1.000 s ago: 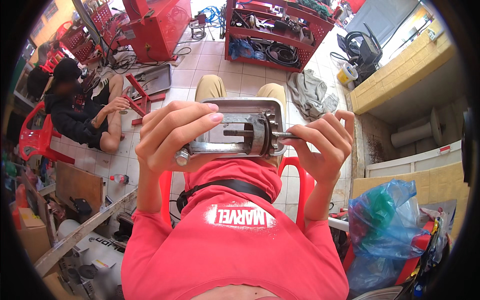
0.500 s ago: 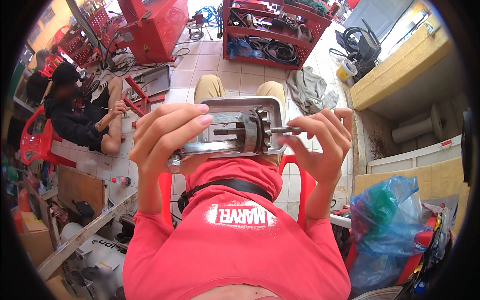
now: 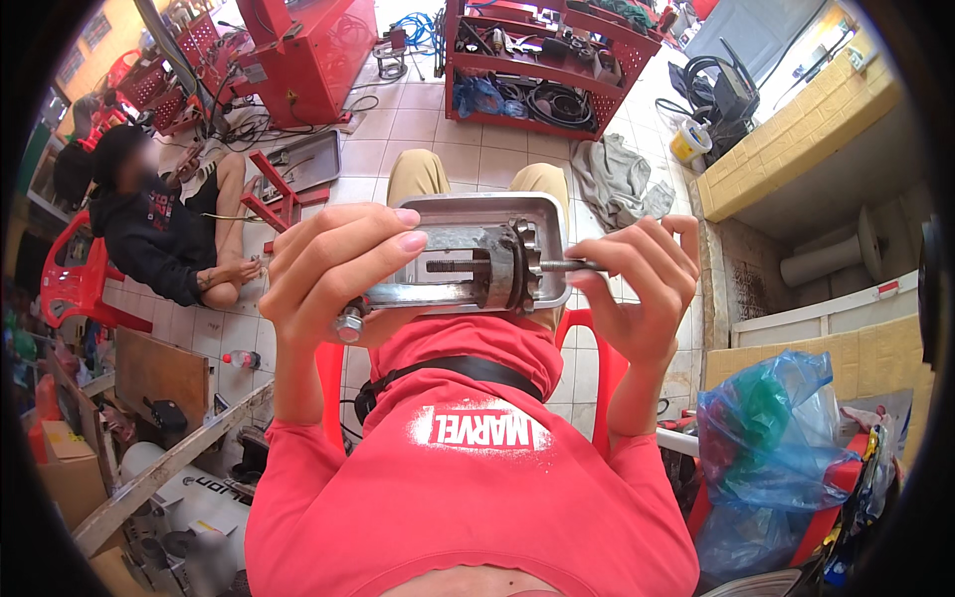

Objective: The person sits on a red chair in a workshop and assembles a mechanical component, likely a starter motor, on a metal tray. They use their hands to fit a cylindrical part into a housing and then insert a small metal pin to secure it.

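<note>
Over my lap I hold a metal assembly (image 3: pixel 494 267) level: a two-armed grey frame with a dark toothed ring at its right end. My left hand (image 3: pixel 343 261) is closed round the arms at the left end, fingers on top. A bolt head (image 3: pixel 349 325) sticks out below that hand. Running through the middle of the frame is a threaded rod (image 3: pixel 453 266), which comes out to the right of the ring. My right hand (image 3: pixel 642 284) pinches the rod's outer end between thumb and fingers. Beneath the assembly rests a shallow metal tray (image 3: pixel 554 209).
At the left a person in black (image 3: pixel 149 234) sits low beside a red metal stand (image 3: pixel 284 199). A red tool cart (image 3: pixel 547 75) stands ahead, with a grey cloth (image 3: pixel 617 179) on the tiles. Plastic bags (image 3: pixel 761 428) lie at my right, a wooden board (image 3: pixel 164 383) leans left.
My hands and the assembly have shifted very slightly, both grips unchanged. The person at the left has lowered a hand toward the floor and turned the head.
</note>
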`<state>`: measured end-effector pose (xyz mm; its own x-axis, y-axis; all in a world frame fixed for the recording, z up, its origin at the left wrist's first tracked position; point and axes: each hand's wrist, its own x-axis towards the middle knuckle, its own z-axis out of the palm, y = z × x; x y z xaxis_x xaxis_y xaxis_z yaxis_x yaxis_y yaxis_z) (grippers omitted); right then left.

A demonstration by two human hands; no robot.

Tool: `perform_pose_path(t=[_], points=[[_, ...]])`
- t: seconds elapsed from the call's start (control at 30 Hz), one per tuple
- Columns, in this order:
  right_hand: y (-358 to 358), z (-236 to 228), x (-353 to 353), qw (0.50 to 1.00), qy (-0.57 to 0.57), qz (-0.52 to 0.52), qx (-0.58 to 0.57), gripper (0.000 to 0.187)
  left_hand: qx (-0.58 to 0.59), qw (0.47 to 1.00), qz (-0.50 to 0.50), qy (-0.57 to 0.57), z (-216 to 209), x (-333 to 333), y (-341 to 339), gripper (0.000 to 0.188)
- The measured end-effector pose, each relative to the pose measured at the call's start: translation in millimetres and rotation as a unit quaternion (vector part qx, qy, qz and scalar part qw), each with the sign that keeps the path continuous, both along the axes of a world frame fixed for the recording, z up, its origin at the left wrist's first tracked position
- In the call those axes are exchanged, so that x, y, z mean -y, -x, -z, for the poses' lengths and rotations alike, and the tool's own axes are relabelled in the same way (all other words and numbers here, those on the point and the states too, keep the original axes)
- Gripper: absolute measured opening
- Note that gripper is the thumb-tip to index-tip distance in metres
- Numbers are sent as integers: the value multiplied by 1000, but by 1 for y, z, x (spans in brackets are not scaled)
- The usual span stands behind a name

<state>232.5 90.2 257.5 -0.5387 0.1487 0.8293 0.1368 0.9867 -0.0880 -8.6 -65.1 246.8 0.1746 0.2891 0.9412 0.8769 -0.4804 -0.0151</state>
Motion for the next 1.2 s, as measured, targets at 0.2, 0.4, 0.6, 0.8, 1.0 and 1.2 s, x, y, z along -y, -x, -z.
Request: perform_pose_path(t=[0.2,0.4,0.6,0.8,1.0,1.2], points=[[-2,5,-2,999,-10,12,32,18,6,1000,9,9,0,-4,0,44],[4,6,2,1000,6,13,8,16,0,1000,-7,-1,3,-5,2,44],[6,7,3,1000,13,6,2,15,-11,1000,-12,0,1,-2,0,44],[3,6,1,999,9,9,39,14,-15,1000,6,9,5,-5,3,45],[6,9,2,999,17,10,25,17,-6,1000,-7,10,3,-7,0,45],[6,7,6,999,32,5,17,18,-21,1000,-4,9,4,-6,3,46]])
